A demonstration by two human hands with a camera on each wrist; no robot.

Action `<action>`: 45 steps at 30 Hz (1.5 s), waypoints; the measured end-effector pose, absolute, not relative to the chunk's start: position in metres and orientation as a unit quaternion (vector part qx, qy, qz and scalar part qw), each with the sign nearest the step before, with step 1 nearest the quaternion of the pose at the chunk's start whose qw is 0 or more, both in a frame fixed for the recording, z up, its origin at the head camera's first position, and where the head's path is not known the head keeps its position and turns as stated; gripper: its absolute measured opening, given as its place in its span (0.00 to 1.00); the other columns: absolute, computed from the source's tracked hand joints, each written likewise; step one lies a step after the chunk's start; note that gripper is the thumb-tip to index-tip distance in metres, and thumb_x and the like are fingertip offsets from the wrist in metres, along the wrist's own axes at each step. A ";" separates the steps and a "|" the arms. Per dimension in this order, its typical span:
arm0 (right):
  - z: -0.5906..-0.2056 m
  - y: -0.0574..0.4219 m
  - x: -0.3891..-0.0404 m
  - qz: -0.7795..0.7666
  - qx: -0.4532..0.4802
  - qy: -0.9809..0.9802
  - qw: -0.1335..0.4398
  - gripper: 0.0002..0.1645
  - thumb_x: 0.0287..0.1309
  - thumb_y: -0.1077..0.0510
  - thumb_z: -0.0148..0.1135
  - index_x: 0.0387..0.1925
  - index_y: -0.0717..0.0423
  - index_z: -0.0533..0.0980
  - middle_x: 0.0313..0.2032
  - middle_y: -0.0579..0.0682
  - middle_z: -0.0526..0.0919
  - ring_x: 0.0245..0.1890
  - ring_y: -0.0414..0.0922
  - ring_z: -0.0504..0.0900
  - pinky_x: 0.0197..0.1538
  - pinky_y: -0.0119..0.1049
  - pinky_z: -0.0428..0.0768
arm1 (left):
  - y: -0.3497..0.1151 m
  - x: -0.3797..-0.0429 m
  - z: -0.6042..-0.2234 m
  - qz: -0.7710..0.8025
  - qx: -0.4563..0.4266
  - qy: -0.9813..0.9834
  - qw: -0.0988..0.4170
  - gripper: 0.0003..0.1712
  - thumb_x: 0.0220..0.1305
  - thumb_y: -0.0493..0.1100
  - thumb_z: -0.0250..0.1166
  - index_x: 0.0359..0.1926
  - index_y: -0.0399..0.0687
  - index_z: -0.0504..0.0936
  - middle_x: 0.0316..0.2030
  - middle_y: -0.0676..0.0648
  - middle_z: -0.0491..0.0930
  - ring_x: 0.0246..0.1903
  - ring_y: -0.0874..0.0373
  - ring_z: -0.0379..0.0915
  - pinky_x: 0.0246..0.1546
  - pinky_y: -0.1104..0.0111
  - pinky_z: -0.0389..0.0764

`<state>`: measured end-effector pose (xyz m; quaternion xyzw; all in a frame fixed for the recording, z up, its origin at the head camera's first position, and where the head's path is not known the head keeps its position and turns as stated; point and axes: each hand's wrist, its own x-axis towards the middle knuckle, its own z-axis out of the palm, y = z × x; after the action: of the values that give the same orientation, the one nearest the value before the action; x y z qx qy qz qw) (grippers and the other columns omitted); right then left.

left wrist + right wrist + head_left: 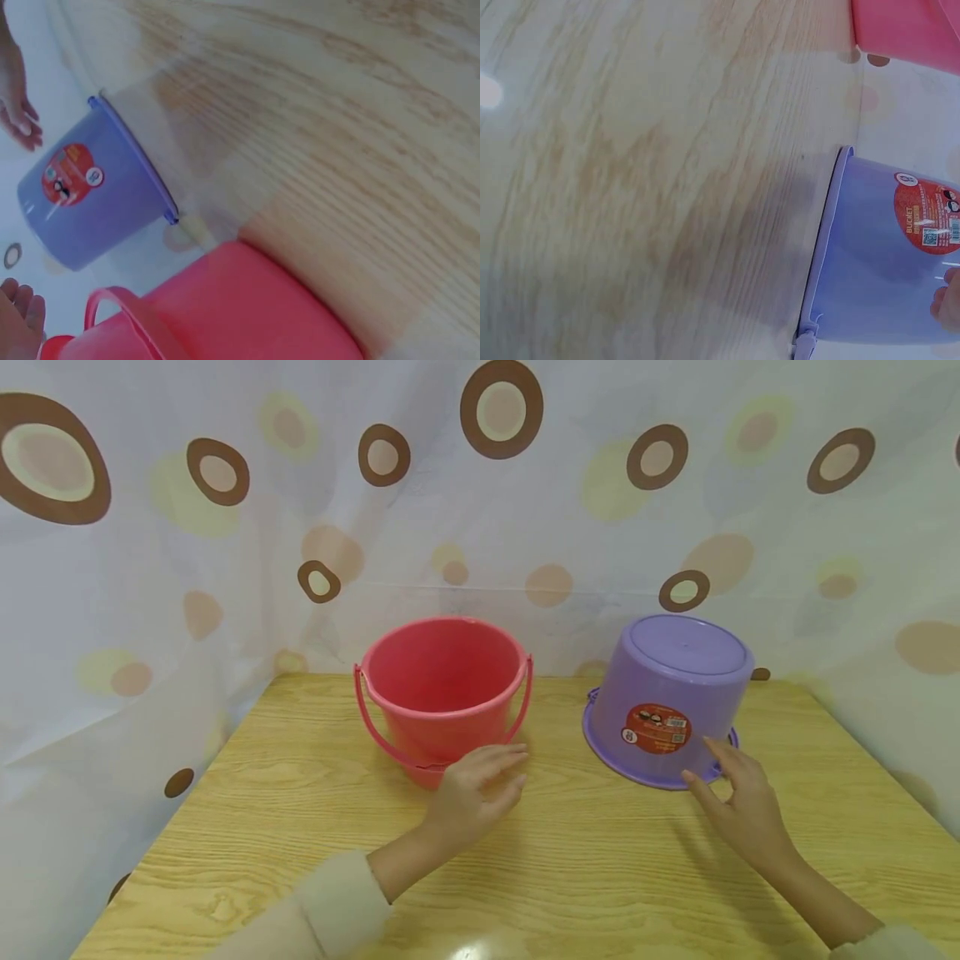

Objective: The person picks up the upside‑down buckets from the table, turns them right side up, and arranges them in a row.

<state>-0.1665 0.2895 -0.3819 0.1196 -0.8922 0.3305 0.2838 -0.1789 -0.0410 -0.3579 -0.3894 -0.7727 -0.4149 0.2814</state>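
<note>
A red bucket stands upright at the back, left of centre, its mouth facing up. Its handle hangs down in front of the wall. My left hand is in front of that bucket, fingers loosely bent and holding nothing; whether it touches the bucket I cannot tell. To the right, a purple bucket rests upside down on its rim, with a red label facing me. Beside its front right lower wall is my right hand, thumb and fingers apart, nothing between them. Only fingertips of it show in the right wrist view.
Both buckets stand on a light wooden table. Behind them hangs a pale cloth with brown, yellow and pink spots, which also runs down along both sides. A gap of bare wood separates the two buckets.
</note>
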 end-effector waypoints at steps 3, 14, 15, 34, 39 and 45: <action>-0.384 0.292 -0.167 0.334 0.127 -0.891 0.278 0.32 0.53 0.63 0.63 0.56 0.76 0.66 0.56 0.77 0.67 0.54 0.74 0.63 0.53 0.71 0.60 | -0.036 -0.177 -0.363 -0.411 -0.379 -0.789 0.255 0.17 0.54 0.35 0.65 0.47 0.35 0.81 0.47 0.41 0.82 0.51 0.51 0.77 0.52 0.65 0.77; -0.394 0.301 -0.173 0.323 0.129 -0.906 0.242 0.43 0.56 0.59 0.62 0.65 0.76 0.53 0.58 0.81 0.60 0.56 0.78 0.57 0.56 0.73 0.54 | -0.013 -0.182 -0.370 -0.411 -0.320 -0.849 0.094 0.22 0.60 0.40 0.62 0.54 0.35 0.77 0.55 0.38 0.76 0.58 0.47 0.71 0.59 0.58 0.72; -0.395 0.302 -0.174 0.319 0.122 -0.909 0.238 0.44 0.56 0.58 0.62 0.65 0.75 0.53 0.58 0.81 0.60 0.57 0.78 0.57 0.56 0.73 0.54 | -0.011 -0.183 -0.371 -0.408 -0.317 -0.852 0.084 0.22 0.60 0.41 0.61 0.54 0.35 0.76 0.55 0.38 0.76 0.59 0.47 0.70 0.59 0.58 0.71; -0.402 0.308 -0.188 0.243 0.057 -0.950 0.187 0.51 0.53 0.45 0.63 0.58 0.84 0.54 0.50 0.81 0.64 0.51 0.74 0.58 0.51 0.70 0.55 | 0.015 -0.223 -0.378 -0.325 -0.263 -0.908 0.000 0.34 0.64 0.50 0.58 0.64 0.33 0.63 0.65 0.36 0.63 0.66 0.47 0.59 0.66 0.61 0.63; -0.405 0.311 -0.193 0.221 0.035 -0.961 0.165 0.58 0.52 0.40 0.63 0.59 0.86 0.51 0.51 0.84 0.60 0.51 0.76 0.57 0.50 0.70 0.55 | 0.020 -0.232 -0.380 -0.315 -0.239 -0.918 -0.025 0.37 0.64 0.53 0.57 0.67 0.36 0.60 0.68 0.38 0.58 0.69 0.47 0.53 0.68 0.61 0.58; -0.407 0.314 -0.199 0.189 0.004 -0.975 0.119 0.63 0.52 0.35 0.59 0.58 0.89 0.47 0.51 0.86 0.55 0.51 0.77 0.54 0.49 0.71 0.56 | 0.029 -0.241 -0.382 -0.256 -0.238 -0.935 -0.059 0.44 0.63 0.59 0.56 0.70 0.39 0.52 0.72 0.39 0.47 0.72 0.44 0.41 0.71 0.59 0.49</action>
<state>-0.1987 0.3137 -0.4070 0.0038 -0.9749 0.1887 0.1186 -0.2406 0.0288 -0.3823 -0.2383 -0.9351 -0.2556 -0.0589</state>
